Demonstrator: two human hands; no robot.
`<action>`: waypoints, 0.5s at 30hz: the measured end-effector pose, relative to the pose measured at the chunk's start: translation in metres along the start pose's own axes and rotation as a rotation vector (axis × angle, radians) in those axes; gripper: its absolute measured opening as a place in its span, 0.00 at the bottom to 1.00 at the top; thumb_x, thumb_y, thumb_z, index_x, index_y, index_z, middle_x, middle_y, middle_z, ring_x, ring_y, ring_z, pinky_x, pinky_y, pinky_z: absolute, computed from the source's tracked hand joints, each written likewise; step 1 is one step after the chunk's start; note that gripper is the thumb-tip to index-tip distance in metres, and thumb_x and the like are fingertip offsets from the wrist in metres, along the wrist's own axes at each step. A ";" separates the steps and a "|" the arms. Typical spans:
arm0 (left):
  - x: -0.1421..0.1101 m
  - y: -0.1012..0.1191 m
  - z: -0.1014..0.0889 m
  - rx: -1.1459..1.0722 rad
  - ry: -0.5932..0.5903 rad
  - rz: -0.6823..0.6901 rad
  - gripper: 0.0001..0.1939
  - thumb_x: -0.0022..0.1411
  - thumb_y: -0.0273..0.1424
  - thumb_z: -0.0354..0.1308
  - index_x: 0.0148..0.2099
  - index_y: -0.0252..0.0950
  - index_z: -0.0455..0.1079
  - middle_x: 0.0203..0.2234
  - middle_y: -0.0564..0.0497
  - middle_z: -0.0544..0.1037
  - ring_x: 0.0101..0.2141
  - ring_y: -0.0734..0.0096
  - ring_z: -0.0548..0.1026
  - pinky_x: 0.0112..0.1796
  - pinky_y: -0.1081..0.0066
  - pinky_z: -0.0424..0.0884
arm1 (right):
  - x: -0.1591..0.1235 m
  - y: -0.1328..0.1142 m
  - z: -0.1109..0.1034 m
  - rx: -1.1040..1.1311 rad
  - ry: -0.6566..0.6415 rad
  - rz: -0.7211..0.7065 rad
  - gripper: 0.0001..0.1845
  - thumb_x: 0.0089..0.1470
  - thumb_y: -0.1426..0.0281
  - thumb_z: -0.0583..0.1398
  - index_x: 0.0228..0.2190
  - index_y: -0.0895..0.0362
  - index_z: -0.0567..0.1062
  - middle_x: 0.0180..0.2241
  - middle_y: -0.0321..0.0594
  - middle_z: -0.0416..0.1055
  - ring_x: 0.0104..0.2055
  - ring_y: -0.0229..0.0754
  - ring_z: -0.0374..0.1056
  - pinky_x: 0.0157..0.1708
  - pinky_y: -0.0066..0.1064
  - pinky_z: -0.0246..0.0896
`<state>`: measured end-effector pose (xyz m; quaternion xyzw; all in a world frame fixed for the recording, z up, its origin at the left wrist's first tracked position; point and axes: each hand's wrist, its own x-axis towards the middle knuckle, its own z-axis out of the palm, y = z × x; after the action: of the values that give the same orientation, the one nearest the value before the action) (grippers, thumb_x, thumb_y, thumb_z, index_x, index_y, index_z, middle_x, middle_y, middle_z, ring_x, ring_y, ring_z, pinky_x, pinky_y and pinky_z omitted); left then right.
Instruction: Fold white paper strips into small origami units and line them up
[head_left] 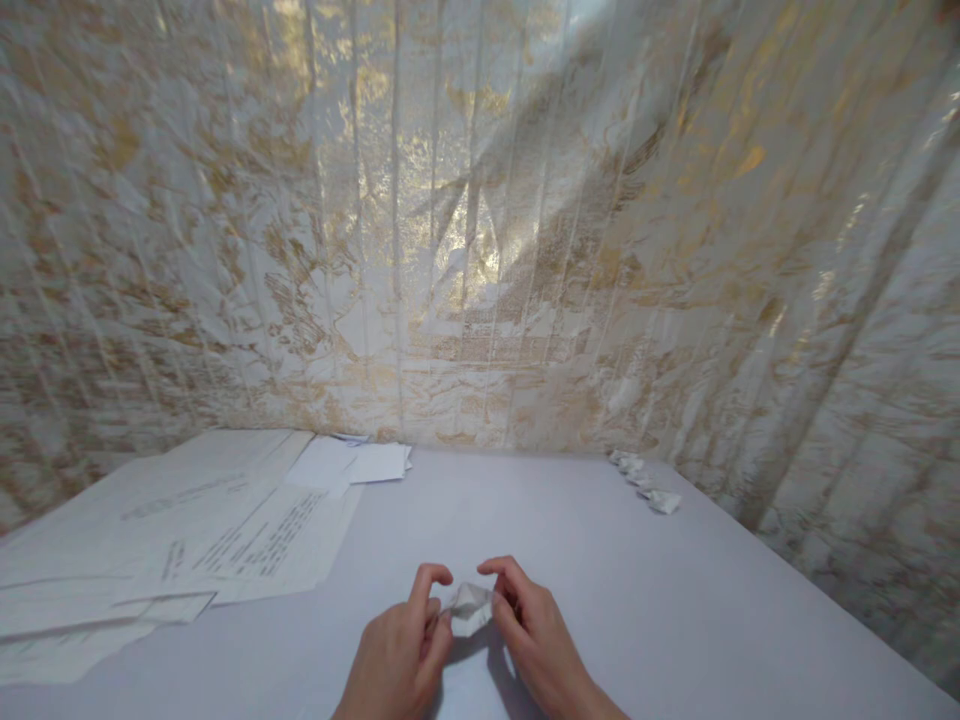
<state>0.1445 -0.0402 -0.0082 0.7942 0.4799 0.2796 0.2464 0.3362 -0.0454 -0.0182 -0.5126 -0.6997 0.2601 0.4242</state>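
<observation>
Between my two hands, just above the white table (675,610), is a small folded paper piece (471,610) with angled facets. My left hand (401,640) pinches its left side, thumb against the paper and index finger arched above. On the other side, my right hand (536,630) grips the right edge between thumb and fingers, its index finger raised and bent. Both hands cast shadows on the tabletop below. The undersides of the fingers are hidden.
Printed sheets (247,530) spread over the table's left side. Small blank paper pieces (379,462) lie at the back. Several folded paper pieces (661,500) sit in a row at the back right. A gold-patterned curtain (465,250) hangs behind the table.
</observation>
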 end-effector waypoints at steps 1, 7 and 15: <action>-0.001 0.000 0.000 -0.001 0.002 0.006 0.10 0.69 0.29 0.40 0.51 0.41 0.56 0.19 0.62 0.65 0.24 0.62 0.72 0.29 0.70 0.57 | 0.000 0.000 0.000 0.005 -0.002 0.011 0.16 0.60 0.69 0.50 0.46 0.56 0.73 0.24 0.30 0.61 0.25 0.40 0.61 0.27 0.28 0.50; -0.003 0.001 0.003 0.004 0.035 0.068 0.09 0.71 0.32 0.40 0.51 0.42 0.56 0.19 0.63 0.62 0.21 0.64 0.69 0.27 0.70 0.56 | 0.001 -0.001 -0.001 0.024 -0.017 0.041 0.19 0.66 0.60 0.49 0.42 0.56 0.75 0.22 0.31 0.61 0.25 0.41 0.60 0.27 0.29 0.48; -0.005 0.002 0.006 0.024 0.085 0.124 0.08 0.71 0.33 0.41 0.51 0.44 0.56 0.20 0.62 0.69 0.22 0.65 0.71 0.28 0.70 0.58 | 0.002 -0.003 0.001 0.081 0.015 0.051 0.12 0.55 0.71 0.56 0.41 0.56 0.75 0.24 0.30 0.64 0.24 0.38 0.61 0.25 0.27 0.50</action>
<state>0.1483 -0.0462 -0.0124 0.8127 0.4432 0.3219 0.1987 0.3338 -0.0448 -0.0160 -0.5147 -0.6720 0.2952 0.4431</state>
